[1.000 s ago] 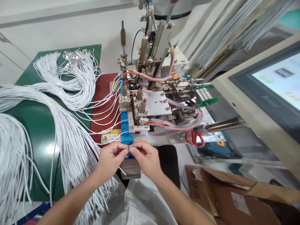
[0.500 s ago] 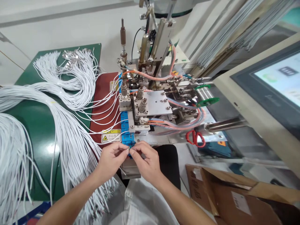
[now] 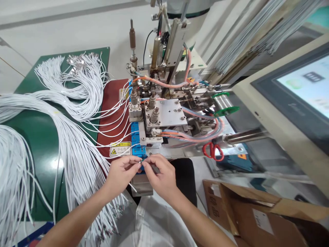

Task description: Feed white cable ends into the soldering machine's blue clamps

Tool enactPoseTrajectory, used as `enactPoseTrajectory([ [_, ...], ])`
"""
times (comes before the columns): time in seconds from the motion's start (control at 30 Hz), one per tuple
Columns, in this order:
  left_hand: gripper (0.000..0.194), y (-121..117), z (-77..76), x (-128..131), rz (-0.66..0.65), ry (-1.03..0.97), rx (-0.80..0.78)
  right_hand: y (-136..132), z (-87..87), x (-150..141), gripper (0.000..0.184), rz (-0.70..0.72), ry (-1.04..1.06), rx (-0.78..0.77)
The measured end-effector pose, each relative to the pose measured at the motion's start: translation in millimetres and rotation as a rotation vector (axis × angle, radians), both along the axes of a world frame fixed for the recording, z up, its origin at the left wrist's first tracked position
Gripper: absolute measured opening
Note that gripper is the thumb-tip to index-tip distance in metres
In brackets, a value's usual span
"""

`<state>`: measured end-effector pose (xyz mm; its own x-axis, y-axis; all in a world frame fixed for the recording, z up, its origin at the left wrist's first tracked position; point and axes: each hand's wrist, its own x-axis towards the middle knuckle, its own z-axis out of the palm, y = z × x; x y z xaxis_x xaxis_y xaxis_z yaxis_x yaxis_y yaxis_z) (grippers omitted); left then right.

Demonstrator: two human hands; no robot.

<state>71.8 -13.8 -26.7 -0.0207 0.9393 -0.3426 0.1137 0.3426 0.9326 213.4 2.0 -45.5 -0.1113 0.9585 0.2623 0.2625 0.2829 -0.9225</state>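
Note:
My left hand [image 3: 122,173] is closed in a pinch on the end of a white cable [image 3: 133,187], a piece of which shows below the palm. Facing it, my right hand [image 3: 160,174] pinches at the same tip, thumb and forefinger close to the left fingertips. Tiny coloured wire ends seem to lie between the fingers, too small to make out well. Just beyond the fingertips is a row of blue cable holders [image 3: 137,139] along the front of a metal machine [image 3: 168,113]. Several white cables run into these holders from the left.
Bundles of white cables [image 3: 74,151] cover much of a green table [image 3: 43,151] at left. A warning label [image 3: 120,150] sits on a red-brown plate [image 3: 105,128]. Right of the machine are a wire spool [image 3: 224,104], red-handled scissors [image 3: 213,151], a screen [image 3: 305,82] and a cardboard box [image 3: 252,216].
Both hands stay pinched together at nearly the same place, the fingertips shifting slightly. More of the cable piece shows below my left hand. The whole view has moved a little.

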Motion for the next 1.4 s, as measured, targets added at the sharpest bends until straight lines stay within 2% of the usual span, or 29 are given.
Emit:
enactPoseTrajectory([
  [0.07, 0.021, 2.4, 2.6, -4.4, -0.072, 0.106, 0.021, 1.0, -4.1, 4.6, 0.009, 0.003, -0.073, 0.042],
  [0.1, 0.022, 4.1, 4.4, -7.4, -0.122, 0.196, 0.049, 1.9, -7.1, 6.9, 0.010, 0.003, -0.090, 0.006],
  [0.2, 0.019, 10.2, 7.8, -16.3, -0.291, 0.489, 0.189, 5.1, -17.9, 11.3, 0.014, -0.005, -0.030, -0.255],
  [0.27, 0.022, 13.0, 6.5, -20.0, -0.353, 0.599, 0.267, 6.1, -24.6, 12.1, 0.017, 0.004, 0.039, -0.399],
  [0.33, 0.025, 13.8, 2.8, -20.9, -0.363, 0.642, 0.299, 5.3, -29.2, 11.9, 0.018, 0.003, 0.065, -0.446],
  [0.47, 0.024, 11.9, -3.7, -19.3, -0.363, 0.671, 0.282, 0.8, -32.6, 10.8, 0.020, -0.039, 0.018, -0.443],
  [0.73, 0.020, 13.7, -5.5, -16.1, -0.375, 0.826, 0.302, 4.5, -34.8, 7.9, 0.020, -0.017, -0.035, -0.520],
  [0.93, 0.025, 15.1, -5.0, -13.0, -0.430, 0.910, 0.351, 13.2, -33.6, 17.8, 0.020, 0.100, -0.111, -0.453],
  [1.0, 0.026, 14.8, -4.6, -12.9, -0.441, 0.914, 0.368, 16.7, -31.9, 20.2, 0.024, 0.130, -0.217, -0.382],
  [1.13, 0.027, 13.6, -6.6, -14.0, -0.448, 0.908, 0.386, 19.7, -35.0, 14.1, 0.031, 0.100, -0.415, -0.211],
  [1.2, 0.028, 13.1, -8.3, -14.4, -0.462, 0.911, 0.375, 18.1, -40.5, 7.4, 0.034, 0.069, -0.385, -0.185],
  [1.4, 0.029, 10.1, -4.6, -12.3, -0.500, 1.014, 0.364, 12.2, -53.0, -2.3, 0.035, -0.023, -0.222, -0.245],
])
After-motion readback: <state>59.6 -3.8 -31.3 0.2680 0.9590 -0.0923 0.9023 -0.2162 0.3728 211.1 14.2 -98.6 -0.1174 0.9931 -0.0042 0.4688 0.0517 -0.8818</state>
